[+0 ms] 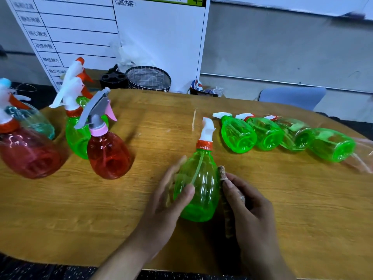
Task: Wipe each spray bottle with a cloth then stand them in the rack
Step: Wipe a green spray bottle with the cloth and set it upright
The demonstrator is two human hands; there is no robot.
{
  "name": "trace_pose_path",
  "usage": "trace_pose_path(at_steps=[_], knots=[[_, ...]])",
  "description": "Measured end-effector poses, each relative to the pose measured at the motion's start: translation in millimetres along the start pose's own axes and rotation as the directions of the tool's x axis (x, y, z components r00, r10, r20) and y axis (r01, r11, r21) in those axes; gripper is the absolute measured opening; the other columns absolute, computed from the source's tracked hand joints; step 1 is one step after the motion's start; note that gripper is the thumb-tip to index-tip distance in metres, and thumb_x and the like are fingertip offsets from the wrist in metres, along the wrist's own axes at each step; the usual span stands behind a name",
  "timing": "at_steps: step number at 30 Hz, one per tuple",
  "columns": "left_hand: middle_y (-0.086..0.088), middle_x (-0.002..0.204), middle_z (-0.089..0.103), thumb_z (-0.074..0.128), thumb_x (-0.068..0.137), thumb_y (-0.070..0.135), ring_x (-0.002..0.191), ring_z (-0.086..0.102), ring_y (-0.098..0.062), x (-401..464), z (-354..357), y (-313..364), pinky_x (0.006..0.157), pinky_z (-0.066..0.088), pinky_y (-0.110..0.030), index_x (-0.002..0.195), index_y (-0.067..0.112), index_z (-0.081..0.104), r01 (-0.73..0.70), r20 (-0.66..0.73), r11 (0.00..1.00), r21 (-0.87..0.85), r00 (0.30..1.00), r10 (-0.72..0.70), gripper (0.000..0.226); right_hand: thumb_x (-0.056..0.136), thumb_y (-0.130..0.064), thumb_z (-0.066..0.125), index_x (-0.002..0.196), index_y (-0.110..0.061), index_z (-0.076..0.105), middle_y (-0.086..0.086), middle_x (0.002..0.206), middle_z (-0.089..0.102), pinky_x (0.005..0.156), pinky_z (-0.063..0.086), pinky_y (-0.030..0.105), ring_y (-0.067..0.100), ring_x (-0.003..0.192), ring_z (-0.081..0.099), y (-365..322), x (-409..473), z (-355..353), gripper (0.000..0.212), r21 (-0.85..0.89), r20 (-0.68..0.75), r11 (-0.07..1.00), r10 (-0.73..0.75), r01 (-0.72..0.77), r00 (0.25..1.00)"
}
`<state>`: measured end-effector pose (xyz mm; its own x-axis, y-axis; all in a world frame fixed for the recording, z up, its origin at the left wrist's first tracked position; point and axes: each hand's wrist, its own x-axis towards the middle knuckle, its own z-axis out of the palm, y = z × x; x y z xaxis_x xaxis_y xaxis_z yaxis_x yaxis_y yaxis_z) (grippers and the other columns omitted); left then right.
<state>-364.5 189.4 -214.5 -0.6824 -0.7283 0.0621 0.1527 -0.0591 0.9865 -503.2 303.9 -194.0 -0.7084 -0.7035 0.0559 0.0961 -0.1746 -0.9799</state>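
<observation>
My left hand [171,196] curls round the green spray bottle [198,186]; my right hand [245,201] pinches the brown cloth [225,199] against it. I judge that hard rubbing could twist the slick bottle free.

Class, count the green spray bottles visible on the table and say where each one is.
6: one held upright in the left hand, four lying in a row at right, one standing behind the red bottle. More may hide there.

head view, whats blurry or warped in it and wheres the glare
Head view: wide-angle bend curves the table edge and tilts the whiteboard; motion blur smears the left hand and its fingers; glare streaks the held green bottle; far bottles on the right look soft.
</observation>
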Motion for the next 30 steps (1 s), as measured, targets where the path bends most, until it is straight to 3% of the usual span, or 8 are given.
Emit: trace_pose_path(at_steps=[2, 5, 9, 11, 15, 18, 23, 30], knots=[[0.019, 0.160, 0.051, 0.070, 0.084, 0.069, 0.149, 0.048, -0.010, 2.1, -0.5, 1.3, 0.121, 0.042, -0.054, 0.149, 0.059, 0.049, 0.036, 0.000, 0.999, -0.033, 0.999, -0.036, 0.068, 0.094, -0.021, 0.068, 0.112, -0.020, 0.081, 0.004, 0.110, 0.080, 0.083, 0.061, 0.029, 0.021, 0.107, 0.076, -3.1, 5.1, 0.9, 0.023, -0.020, -0.002, 0.999, -0.033, 0.033, 0.999], [0.013, 0.162, 0.050, 0.069, 0.084, 0.077, 0.152, 0.046, -0.016, 2.1, -0.7, 1.1, 0.122, 0.038, -0.059, 0.150, 0.056, 0.049, 0.041, -0.002, 0.998, -0.054, 0.999, -0.041, 0.072, 0.091, -0.025, 0.068, 0.115, -0.017, 0.080, 0.002, 0.110, 0.080, 0.087, 0.062, 0.032, 0.021, 0.107, 0.076, -3.5, 13.0, 5.2, 0.027, -0.046, -0.012, 0.996, -0.079, 0.078, 0.997], [0.026, 0.150, 0.058, 0.087, 0.074, 0.064, 0.138, 0.055, 0.003, -1.7, 2.3, 4.0, 0.102, 0.052, -0.017, 0.156, 0.044, 0.044, -0.024, 0.014, 1.000, 0.013, 1.000, 0.024, 0.095, 0.094, -0.022, 0.068, 0.113, -0.017, 0.079, 0.002, 0.110, 0.080, 0.096, 0.059, 0.048, 0.024, 0.108, 0.075, 2.5, 15.3, 12.9, 0.023, -0.056, -0.036, 0.990, -0.130, 0.127, 0.991], [0.029, 0.147, 0.059, 0.087, 0.081, 0.044, 0.136, 0.056, 0.006, -1.7, 4.0, 4.0, 0.098, 0.050, -0.011, 0.157, 0.043, 0.042, -0.030, 0.002, 0.999, 0.026, 1.000, 0.030, 0.089, 0.095, -0.022, 0.071, 0.114, -0.021, 0.080, 0.002, 0.113, 0.080, 0.100, 0.057, 0.053, 0.024, 0.111, 0.074, 3.5, 16.3, 14.4, 0.021, -0.040, -0.037, 0.990, -0.136, 0.135, 0.990], [0.023, 0.161, 0.048, 0.074, 0.089, 0.048, 0.150, 0.045, -0.004, 2.0, -0.3, 0.2, 0.121, 0.042, -0.045, 0.155, 0.055, 0.044, -0.027, 0.014, 1.000, -0.007, 1.000, 0.027, 0.073, 0.096, -0.027, 0.073, 0.115, -0.023, 0.080, 0.003, 0.114, 0.079, 0.100, 0.055, 0.062, 0.027, 0.112, 0.074, 4.4, 18.8, 14.3, 0.021, -0.044, -0.048, 0.988, -0.152, 0.150, 0.987], [0.014, 0.166, 0.045, 0.067, 0.090, 0.050, 0.154, 0.042, -0.016, 2.4, -1.7, -0.8, 0.122, 0.037, -0.060, 0.154, 0.056, 0.045, -0.009, 0.037, 0.999, -0.040, 0.999, 0.010, 0.068, 0.099, -0.026, 0.071, 0.120, -0.021, 0.078, 0.001, 0.116, 0.078, 0.098, 0.058, 0.057, 0.022, 0.112, 0.074, 3.9, 16.5, 15.0, 0.023, -0.107, -0.028, 0.978, -0.183, 0.179, 0.983], [0.026, 0.163, 0.044, 0.078, 0.085, 0.051, 0.152, 0.041, -0.001, -2.1, -0.5, 1.3, 0.123, 0.040, -0.033, 0.158, 0.054, 0.038, -0.104, 0.053, 0.988, 0.112, 0.994, 0.098, 0.083, 0.097, -0.031, 0.069, 0.128, -0.025, 0.074, -0.017, 0.123, 0.073, 0.096, 0.051, 0.020, 0.004, 0.119, 0.068, 0.6, 11.2, 14.3, 0.032, -0.402, 0.051, 0.849, -0.354, 0.344, 0.934], [0.022, 0.163, 0.045, 0.068, 0.091, 0.053, 0.154, 0.039, -0.004, -1.1, 0.0, 1.9, 0.126, 0.036, -0.043, 0.156, 0.052, 0.045, -0.073, 0.090, 0.992, 0.098, 0.994, 0.065, 0.068, 0.099, -0.034, 0.068, 0.132, -0.028, 0.071, -0.009, 0.119, 0.070, 0.088, 0.053, 0.022, 0.008, 0.110, 0.069, 0.9, 12.5, 12.3, 0.034, -0.533, 0.074, 0.737, -0.449, 0.416, 0.890]])
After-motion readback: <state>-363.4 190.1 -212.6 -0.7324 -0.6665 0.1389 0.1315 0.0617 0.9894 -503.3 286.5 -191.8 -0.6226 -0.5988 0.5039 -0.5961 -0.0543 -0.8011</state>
